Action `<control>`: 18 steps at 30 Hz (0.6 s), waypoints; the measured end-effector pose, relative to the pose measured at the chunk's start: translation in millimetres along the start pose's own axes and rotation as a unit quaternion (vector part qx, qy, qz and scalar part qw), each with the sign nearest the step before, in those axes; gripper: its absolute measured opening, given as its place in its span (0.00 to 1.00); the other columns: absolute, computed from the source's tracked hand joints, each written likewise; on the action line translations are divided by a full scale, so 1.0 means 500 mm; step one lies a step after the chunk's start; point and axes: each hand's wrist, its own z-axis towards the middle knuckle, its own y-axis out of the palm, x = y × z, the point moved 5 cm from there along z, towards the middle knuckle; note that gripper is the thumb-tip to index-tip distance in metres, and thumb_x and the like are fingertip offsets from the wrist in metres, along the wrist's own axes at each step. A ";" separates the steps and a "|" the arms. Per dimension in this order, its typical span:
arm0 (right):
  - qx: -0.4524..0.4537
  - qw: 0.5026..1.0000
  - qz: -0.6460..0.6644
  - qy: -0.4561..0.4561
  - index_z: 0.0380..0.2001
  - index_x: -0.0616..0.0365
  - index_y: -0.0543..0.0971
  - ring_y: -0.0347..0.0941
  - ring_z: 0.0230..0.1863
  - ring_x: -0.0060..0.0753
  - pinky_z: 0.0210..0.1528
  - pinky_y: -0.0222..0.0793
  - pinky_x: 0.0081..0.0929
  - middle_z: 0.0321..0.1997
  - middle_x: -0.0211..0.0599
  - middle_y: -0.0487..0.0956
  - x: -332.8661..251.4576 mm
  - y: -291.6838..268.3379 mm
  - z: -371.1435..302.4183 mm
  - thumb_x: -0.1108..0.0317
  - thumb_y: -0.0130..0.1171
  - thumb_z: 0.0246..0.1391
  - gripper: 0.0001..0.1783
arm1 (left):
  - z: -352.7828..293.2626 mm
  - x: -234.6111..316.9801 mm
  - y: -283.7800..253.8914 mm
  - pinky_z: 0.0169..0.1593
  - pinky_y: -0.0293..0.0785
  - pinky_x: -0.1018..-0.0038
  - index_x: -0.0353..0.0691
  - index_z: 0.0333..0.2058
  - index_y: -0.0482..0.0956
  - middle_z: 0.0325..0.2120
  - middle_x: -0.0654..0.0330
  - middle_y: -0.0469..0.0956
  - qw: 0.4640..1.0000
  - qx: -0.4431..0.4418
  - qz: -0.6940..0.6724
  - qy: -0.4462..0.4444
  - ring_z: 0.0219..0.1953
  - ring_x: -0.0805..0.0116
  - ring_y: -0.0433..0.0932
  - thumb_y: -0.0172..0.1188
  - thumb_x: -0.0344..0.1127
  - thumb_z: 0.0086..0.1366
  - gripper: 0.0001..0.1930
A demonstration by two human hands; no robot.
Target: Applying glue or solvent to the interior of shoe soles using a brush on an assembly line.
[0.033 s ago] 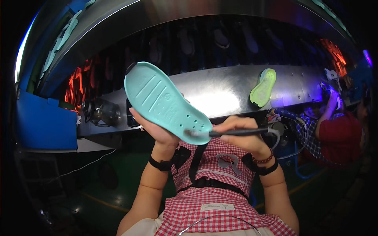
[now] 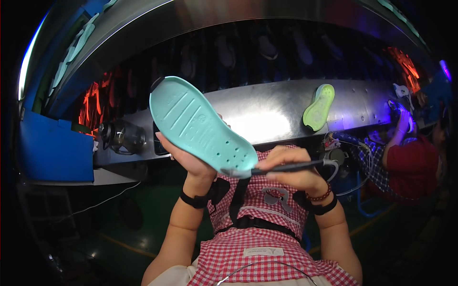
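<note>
My left hand (image 2: 192,163) holds up a mint-green shoe sole (image 2: 200,126), tilted with its flat underside toward me and its far end pointing up and left. My right hand (image 2: 292,175) grips a thin dark brush-like tool (image 2: 286,167) held almost level. The tool's tip touches the sole's lower right end. Both wrists wear dark bands, and a red-and-white checked apron (image 2: 257,238) lies below my hands.
A yellow-green sole (image 2: 318,107) rests on the shiny metal shelf (image 2: 267,114) of a long machine with orange glowing openings (image 2: 93,102). A blue bin (image 2: 52,152) and a dark round jar (image 2: 121,138) stand at left. A co-worker in red (image 2: 410,167) works at right.
</note>
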 end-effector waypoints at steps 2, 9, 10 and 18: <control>-0.070 0.995 0.056 -0.042 0.32 0.62 0.79 0.72 0.40 0.31 0.46 0.67 0.24 0.35 0.40 0.78 0.000 0.010 0.003 0.80 0.61 0.38 0.12 | 0.004 0.008 0.006 0.38 0.73 0.62 0.39 0.50 0.64 0.36 0.49 0.73 1.000 -0.029 0.008 -0.002 0.34 0.55 0.75 0.20 0.73 0.54 0.45; 0.074 0.946 0.313 0.049 0.38 0.69 0.73 0.74 0.42 0.36 0.47 0.71 0.28 0.41 0.51 0.75 0.043 0.022 -0.015 0.78 0.54 0.48 0.12 | -0.040 -0.011 0.044 0.49 0.66 0.56 0.38 0.57 0.55 0.46 0.42 0.67 0.984 0.065 -0.102 -0.134 0.45 0.48 0.70 0.27 0.71 0.56 0.44; 0.111 0.932 0.341 0.048 0.39 0.69 0.72 0.74 0.42 0.36 0.46 0.72 0.30 0.40 0.52 0.75 0.046 0.032 -0.012 0.78 0.53 0.49 0.12 | -0.062 -0.031 0.045 0.52 0.64 0.54 0.36 0.58 0.51 0.49 0.41 0.64 0.986 -0.003 -0.089 -0.138 0.49 0.47 0.67 0.30 0.69 0.57 0.43; -0.116 0.988 0.082 0.060 0.32 0.65 0.78 0.76 0.39 0.31 0.43 0.71 0.21 0.35 0.45 0.79 -0.028 0.035 -0.007 0.79 0.62 0.40 0.11 | -0.063 -0.051 -0.017 0.50 0.68 0.64 0.35 0.55 0.58 0.47 0.48 0.69 0.963 -0.115 -0.061 -0.236 0.46 0.57 0.71 0.36 0.52 0.63 0.29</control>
